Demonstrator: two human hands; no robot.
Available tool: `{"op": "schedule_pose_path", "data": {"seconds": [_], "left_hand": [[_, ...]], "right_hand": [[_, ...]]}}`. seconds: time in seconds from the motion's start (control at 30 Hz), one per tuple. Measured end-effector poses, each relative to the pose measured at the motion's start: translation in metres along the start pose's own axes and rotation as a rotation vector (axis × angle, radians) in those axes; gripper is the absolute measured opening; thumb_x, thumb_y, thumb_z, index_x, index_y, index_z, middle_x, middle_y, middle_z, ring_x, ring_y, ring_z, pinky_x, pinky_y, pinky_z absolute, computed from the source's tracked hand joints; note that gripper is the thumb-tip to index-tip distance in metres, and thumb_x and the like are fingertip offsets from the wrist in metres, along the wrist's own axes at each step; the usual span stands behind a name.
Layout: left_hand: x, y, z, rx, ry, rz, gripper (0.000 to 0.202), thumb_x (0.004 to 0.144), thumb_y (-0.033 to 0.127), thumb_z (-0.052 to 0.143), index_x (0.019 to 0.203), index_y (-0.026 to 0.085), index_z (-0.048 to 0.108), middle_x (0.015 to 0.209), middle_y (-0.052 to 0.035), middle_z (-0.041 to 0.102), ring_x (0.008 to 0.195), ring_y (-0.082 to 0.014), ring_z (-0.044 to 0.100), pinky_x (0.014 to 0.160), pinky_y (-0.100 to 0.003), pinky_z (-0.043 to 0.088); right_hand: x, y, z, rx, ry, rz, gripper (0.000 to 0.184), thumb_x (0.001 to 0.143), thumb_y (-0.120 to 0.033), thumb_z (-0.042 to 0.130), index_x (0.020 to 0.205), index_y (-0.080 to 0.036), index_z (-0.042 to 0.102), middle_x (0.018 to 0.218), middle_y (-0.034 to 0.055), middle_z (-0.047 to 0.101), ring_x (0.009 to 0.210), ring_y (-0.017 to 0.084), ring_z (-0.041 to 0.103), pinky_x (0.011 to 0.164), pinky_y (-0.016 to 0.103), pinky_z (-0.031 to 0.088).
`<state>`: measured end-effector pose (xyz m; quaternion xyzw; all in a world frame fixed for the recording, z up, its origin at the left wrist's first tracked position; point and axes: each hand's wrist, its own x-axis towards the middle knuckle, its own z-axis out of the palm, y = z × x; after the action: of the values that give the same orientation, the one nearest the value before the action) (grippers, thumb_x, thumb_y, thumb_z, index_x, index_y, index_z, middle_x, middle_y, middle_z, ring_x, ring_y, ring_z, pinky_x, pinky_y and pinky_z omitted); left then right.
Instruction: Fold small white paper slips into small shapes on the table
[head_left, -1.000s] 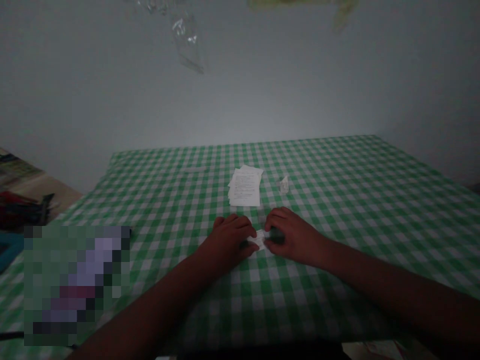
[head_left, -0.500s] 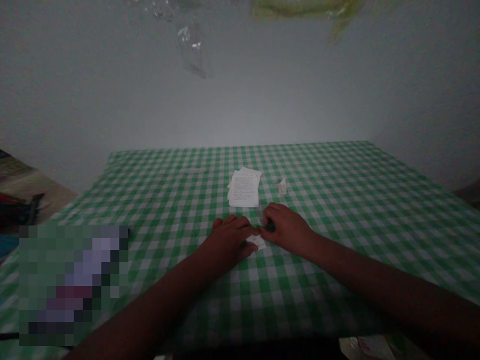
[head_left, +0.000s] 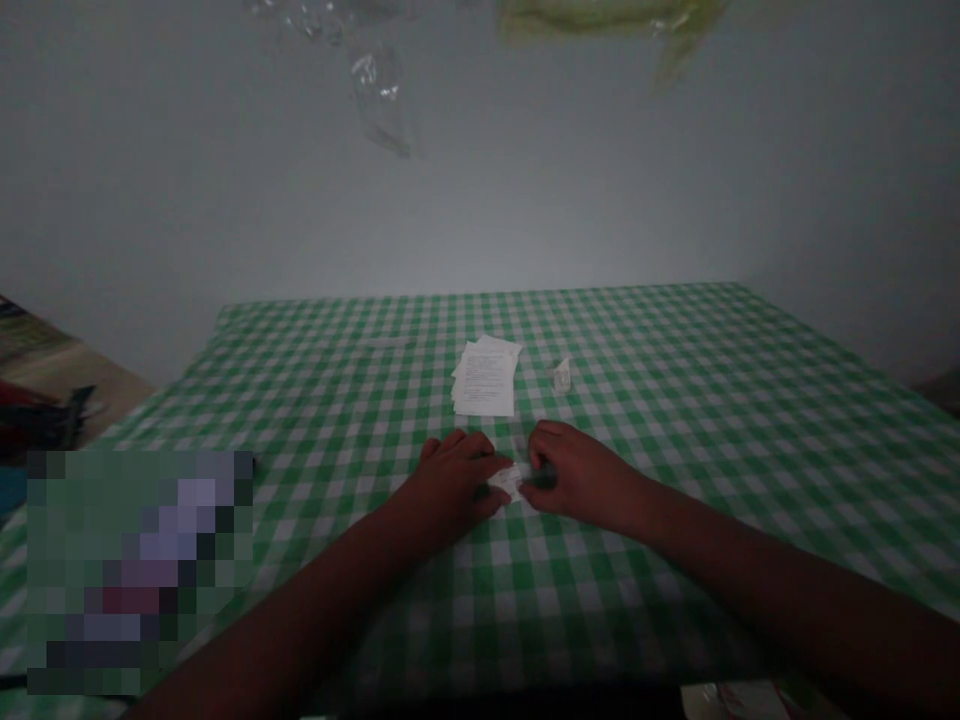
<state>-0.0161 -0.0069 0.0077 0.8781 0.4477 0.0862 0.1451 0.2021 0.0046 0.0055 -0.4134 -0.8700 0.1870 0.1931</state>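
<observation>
Pinching a small white paper (head_left: 510,483) from both sides, the left hand (head_left: 450,487) and right hand (head_left: 581,477) form a narrow grip on the checked worktop (head_left: 675,420).

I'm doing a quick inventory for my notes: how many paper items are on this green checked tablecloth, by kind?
Stack of printed paper sheets: 1
Small folded white paper pieces: 2
Total: 3
</observation>
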Motion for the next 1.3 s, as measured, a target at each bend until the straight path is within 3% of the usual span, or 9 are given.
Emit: {"op": "schedule_pose_path", "data": {"seconds": [0.2,0.37,0.67,0.83,0.93,1.03,1.17,1.3], "left_hand": [[0.004,0.001,-0.004,-0.118,-0.070,-0.048,0.034,0.081,0.028,0.071,0.113,0.024,0.061,0.115,-0.0045,0.060,0.109,-0.0252,0.053,0.088,-0.041,0.039],[0.004,0.000,-0.004,-0.119,-0.068,-0.044,0.031,0.082,0.029,0.070,0.111,0.025,0.060,0.113,-0.0035,0.061,0.108,-0.0252,0.053,0.088,-0.042,0.040],[0.004,-0.004,0.002,-0.112,0.017,0.004,0.031,0.080,0.028,0.072,0.109,0.023,0.061,0.110,-0.0041,0.060,0.104,-0.0239,0.053,0.090,-0.041,0.040],[0.003,-0.005,0.000,-0.086,0.003,0.067,0.024,0.084,0.031,0.069,0.107,0.023,0.065,0.109,-0.0050,0.061,0.105,-0.0233,0.055,0.091,-0.040,0.042],[0.001,-0.004,0.000,-0.061,-0.011,0.070,0.024,0.088,0.034,0.064,0.109,0.022,0.066,0.104,-0.0061,0.063,0.101,-0.0228,0.058,0.090,-0.040,0.044],[0.000,-0.004,0.001,-0.064,-0.030,0.097,0.023,0.090,0.030,0.062,0.111,0.020,0.065,0.103,-0.0063,0.063,0.100,-0.0217,0.059,0.090,-0.038,0.045],[0.000,-0.004,0.003,-0.075,0.004,0.131,0.019,0.087,0.028,0.066,0.104,0.020,0.066,0.101,-0.0057,0.063,0.099,-0.0210,0.058,0.089,-0.036,0.045],[0.001,-0.002,0.002,-0.092,0.056,0.208,0.015,0.083,0.022,0.068,0.097,0.019,0.063,0.118,-0.0065,0.061,0.110,-0.0223,0.055,0.098,-0.039,0.040]], "right_hand": [[0.007,0.002,0.002,-0.045,0.011,0.048,0.022,0.077,-0.024,0.068,0.073,-0.020,0.047,0.078,0.0002,0.052,0.074,0.016,0.051,0.064,0.028,0.038],[0.013,0.004,0.004,-0.084,0.023,0.097,0.023,0.077,-0.027,0.069,0.073,-0.020,0.047,0.077,-0.0004,0.053,0.069,0.015,0.049,0.060,0.027,0.034],[0.018,0.005,0.010,-0.165,0.090,0.173,0.026,0.081,-0.036,0.067,0.071,-0.020,0.048,0.074,-0.0011,0.052,0.064,0.013,0.047,0.054,0.027,0.027],[0.011,0.014,0.006,-0.074,0.093,0.042,0.011,0.085,-0.027,0.063,0.084,-0.019,0.055,0.082,0.0012,0.057,0.075,0.015,0.053,0.064,0.026,0.038],[0.004,0.016,-0.003,0.024,0.021,-0.102,0.008,0.088,-0.020,0.059,0.096,-0.019,0.060,0.090,0.0033,0.059,0.082,0.016,0.056,0.072,0.027,0.043],[-0.002,0.011,-0.010,0.036,-0.076,-0.191,0.012,0.089,-0.016,0.055,0.096,-0.020,0.064,0.092,0.0040,0.061,0.085,0.017,0.057,0.074,0.028,0.044],[-0.007,0.002,-0.009,-0.004,-0.118,-0.155,0.009,0.084,-0.014,0.057,0.087,-0.019,0.064,0.085,0.0032,0.061,0.082,0.017,0.057,0.074,0.029,0.044],[-0.007,-0.001,-0.005,-0.059,-0.101,-0.096,0.007,0.086,-0.015,0.056,0.083,-0.017,0.063,0.083,0.0044,0.061,0.080,0.017,0.056,0.073,0.030,0.044]]}}
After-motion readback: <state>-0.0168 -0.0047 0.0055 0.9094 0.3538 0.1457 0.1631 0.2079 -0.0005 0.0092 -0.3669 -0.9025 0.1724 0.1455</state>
